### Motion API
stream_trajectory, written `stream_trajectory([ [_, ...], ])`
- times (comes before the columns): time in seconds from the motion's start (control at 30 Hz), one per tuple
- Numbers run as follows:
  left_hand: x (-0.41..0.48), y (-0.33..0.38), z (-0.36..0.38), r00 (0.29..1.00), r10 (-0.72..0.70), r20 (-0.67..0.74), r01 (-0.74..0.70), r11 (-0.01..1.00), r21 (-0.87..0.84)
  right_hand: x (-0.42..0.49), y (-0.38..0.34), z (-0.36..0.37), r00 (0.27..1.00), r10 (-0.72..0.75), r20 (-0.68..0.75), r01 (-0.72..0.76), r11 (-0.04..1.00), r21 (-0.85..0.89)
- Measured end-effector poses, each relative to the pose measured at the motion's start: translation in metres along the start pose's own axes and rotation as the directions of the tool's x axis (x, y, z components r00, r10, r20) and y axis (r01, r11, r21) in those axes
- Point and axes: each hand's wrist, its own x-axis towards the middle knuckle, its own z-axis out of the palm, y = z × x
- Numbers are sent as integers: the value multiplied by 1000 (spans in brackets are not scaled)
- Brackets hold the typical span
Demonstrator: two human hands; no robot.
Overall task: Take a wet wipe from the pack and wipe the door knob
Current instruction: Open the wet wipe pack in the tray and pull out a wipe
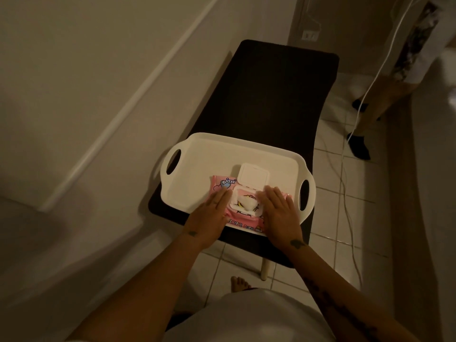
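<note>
A pink pack of wet wipes [243, 224] lies in a white tray [204, 156] on a dark stool. Its white flip lid [253, 176] stands open, and the tip of a wet wipe [247, 205] pokes up from the opening. My left hand [209, 215] rests flat on the left part of the pack, fingers together. Flat on the right part of the pack lies my right hand [278, 213]. Neither hand touches the wipe. No door knob is in view.
The dark stool [266, 95] stands on a white tiled floor [345, 218] beside a pale panelled door or wall [86, 95] on the left. A white cable [345, 193] trails across the floor at the right. Another person's feet [359, 144] are at the far right.
</note>
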Motion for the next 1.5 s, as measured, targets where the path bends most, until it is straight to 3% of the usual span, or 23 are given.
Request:
stream_trajectory([
  [0.2,0,1,10,999,-37,12,36,999,28,11,-24,-4,995,76,-56,-71,993,99],
  [0.63,1,-2,17,996,-79,42,78,997,26,4,-28,12,992,80,-93,-70,992,106],
  [0.8,2,-2,17,996,-85,36,85,996,24,14,-34,8,958,244,-147,-185,924,334],
  [1.1,4,-3,20,994,-107,34,106,994,20,19,-38,11,947,246,-205,-172,931,321],
  [1.27,3,-2,20,993,-115,30,114,993,25,19,-42,7,946,258,-197,-197,939,281],
  [1.5,3,-1,18,991,-123,48,123,992,6,26,-43,-6,927,366,-84,-309,872,379],
])
